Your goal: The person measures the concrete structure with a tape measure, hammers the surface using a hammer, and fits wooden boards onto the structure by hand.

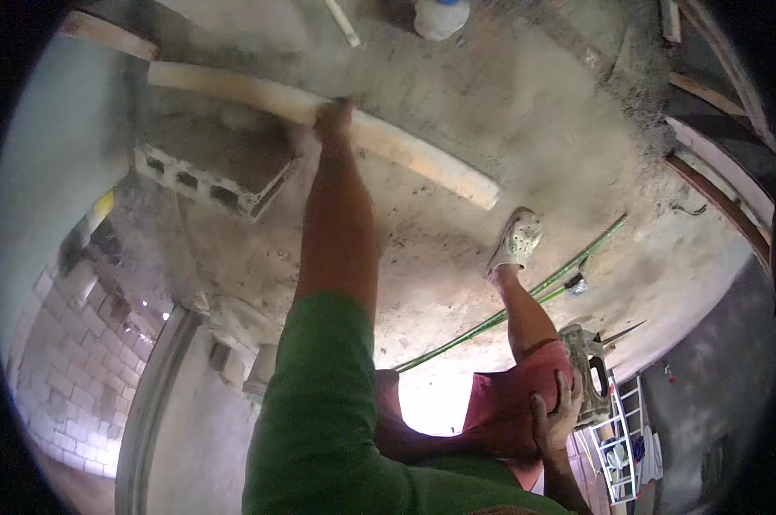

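Note:
A long pale board (422, 161) lies across the dusty floor. My left hand (334, 120), at the end of the outstretched green-sleeved arm, is closed around its middle; the fingertips are hard to make out. Just below the board's left part sits a hollow concrete block (208, 163). On the knee of my red shorts (521, 390) rests my right hand (559, 414), its fingers apart and holding nothing. My foot in a pale clog (521, 238) stands near the board's right end.
Green strips (508, 311) run diagonally beside my foot. A white container (441, 19) and a thin stick (343, 23) are at the top. Curved boards (722, 176) lean at the right. A ladder (615, 459) is at lower right, and a block wall (70, 365) at lower left.

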`<state>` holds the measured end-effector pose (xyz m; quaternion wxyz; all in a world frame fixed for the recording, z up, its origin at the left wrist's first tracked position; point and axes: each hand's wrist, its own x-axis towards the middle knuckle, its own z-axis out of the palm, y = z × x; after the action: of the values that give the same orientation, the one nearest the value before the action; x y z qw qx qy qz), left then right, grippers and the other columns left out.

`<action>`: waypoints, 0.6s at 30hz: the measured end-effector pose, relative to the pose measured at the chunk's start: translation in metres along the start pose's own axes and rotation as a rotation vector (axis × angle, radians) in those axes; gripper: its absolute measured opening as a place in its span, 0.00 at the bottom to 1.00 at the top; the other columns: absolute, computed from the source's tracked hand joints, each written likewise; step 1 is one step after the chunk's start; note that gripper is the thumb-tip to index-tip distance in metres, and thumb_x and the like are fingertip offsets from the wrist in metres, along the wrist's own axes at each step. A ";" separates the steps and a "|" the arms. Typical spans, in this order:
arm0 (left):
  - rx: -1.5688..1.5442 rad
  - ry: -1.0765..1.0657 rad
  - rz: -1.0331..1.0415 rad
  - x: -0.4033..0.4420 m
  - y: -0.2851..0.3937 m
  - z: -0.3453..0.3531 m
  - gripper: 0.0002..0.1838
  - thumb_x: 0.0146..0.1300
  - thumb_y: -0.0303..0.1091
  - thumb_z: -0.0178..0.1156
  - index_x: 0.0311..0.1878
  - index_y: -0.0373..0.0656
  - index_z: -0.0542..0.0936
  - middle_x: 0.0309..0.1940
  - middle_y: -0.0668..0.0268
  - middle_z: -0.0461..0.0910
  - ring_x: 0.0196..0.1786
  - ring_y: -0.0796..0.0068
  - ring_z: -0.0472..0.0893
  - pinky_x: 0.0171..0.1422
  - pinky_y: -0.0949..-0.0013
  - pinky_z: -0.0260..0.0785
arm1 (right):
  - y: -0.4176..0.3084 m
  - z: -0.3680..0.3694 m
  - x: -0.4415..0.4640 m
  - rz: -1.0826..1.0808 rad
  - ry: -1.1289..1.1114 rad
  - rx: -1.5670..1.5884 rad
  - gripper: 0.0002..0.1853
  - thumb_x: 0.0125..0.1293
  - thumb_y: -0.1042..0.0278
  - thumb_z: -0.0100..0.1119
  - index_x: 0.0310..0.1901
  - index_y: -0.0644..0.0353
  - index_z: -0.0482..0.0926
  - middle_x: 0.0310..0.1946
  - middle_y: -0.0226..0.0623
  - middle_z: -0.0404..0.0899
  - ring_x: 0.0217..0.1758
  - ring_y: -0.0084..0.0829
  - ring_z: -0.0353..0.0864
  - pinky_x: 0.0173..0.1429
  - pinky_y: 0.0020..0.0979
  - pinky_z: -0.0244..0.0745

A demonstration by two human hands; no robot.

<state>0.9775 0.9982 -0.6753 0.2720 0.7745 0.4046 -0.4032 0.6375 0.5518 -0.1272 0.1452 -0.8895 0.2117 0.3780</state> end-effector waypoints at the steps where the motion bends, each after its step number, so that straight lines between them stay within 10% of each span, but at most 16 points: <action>1: -0.011 -0.109 0.110 0.001 0.002 -0.010 0.50 0.51 0.58 0.69 0.71 0.36 0.61 0.68 0.48 0.63 0.62 0.48 0.74 0.64 0.54 0.71 | -0.003 -0.005 0.002 0.019 -0.033 0.019 0.33 0.59 0.51 0.65 0.64 0.58 0.71 0.67 0.57 0.62 0.68 0.60 0.62 0.69 0.54 0.58; 5: -0.702 -0.021 -0.168 -0.144 -0.011 -0.046 0.26 0.61 0.43 0.64 0.59 0.41 0.73 0.59 0.57 0.71 0.54 0.54 0.77 0.48 0.50 0.76 | 0.024 0.002 0.023 -0.153 0.205 0.025 0.30 0.62 0.53 0.62 0.62 0.62 0.71 0.65 0.55 0.65 0.68 0.58 0.63 0.70 0.52 0.57; 9: -1.084 -0.218 -0.215 -0.204 -0.065 -0.099 0.33 0.59 0.47 0.67 0.63 0.38 0.71 0.60 0.53 0.72 0.59 0.53 0.74 0.52 0.51 0.75 | -0.104 -0.079 0.072 -0.441 0.211 0.178 0.34 0.61 0.51 0.64 0.64 0.63 0.69 0.64 0.54 0.68 0.68 0.55 0.65 0.71 0.50 0.57; 11: -0.647 -0.195 -0.053 -0.236 -0.054 -0.130 0.36 0.56 0.50 0.68 0.62 0.35 0.72 0.60 0.52 0.73 0.60 0.56 0.74 0.53 0.55 0.75 | -0.152 -0.084 0.076 -0.428 0.041 0.294 0.35 0.57 0.60 0.71 0.64 0.65 0.68 0.63 0.56 0.69 0.67 0.55 0.68 0.70 0.47 0.62; 14: -0.360 -0.009 -0.231 -0.258 -0.036 -0.145 0.38 0.52 0.54 0.68 0.57 0.30 0.76 0.54 0.50 0.79 0.53 0.60 0.80 0.52 0.59 0.75 | -0.158 -0.018 0.089 -0.469 -0.209 0.030 0.50 0.59 0.30 0.58 0.73 0.58 0.56 0.67 0.55 0.64 0.70 0.56 0.63 0.71 0.54 0.58; 18: -0.505 -0.019 -0.094 -0.294 -0.020 -0.161 0.39 0.49 0.55 0.70 0.53 0.26 0.77 0.49 0.50 0.82 0.46 0.57 0.83 0.51 0.57 0.75 | -0.181 -0.012 0.082 -0.403 -0.235 -0.120 0.48 0.60 0.31 0.57 0.73 0.55 0.55 0.64 0.56 0.69 0.67 0.56 0.68 0.68 0.58 0.60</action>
<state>0.9235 1.0094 -0.3443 0.4414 0.6586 0.5254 -0.3088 0.7835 0.6819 -0.1616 0.1881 -0.8707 -0.0112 0.4543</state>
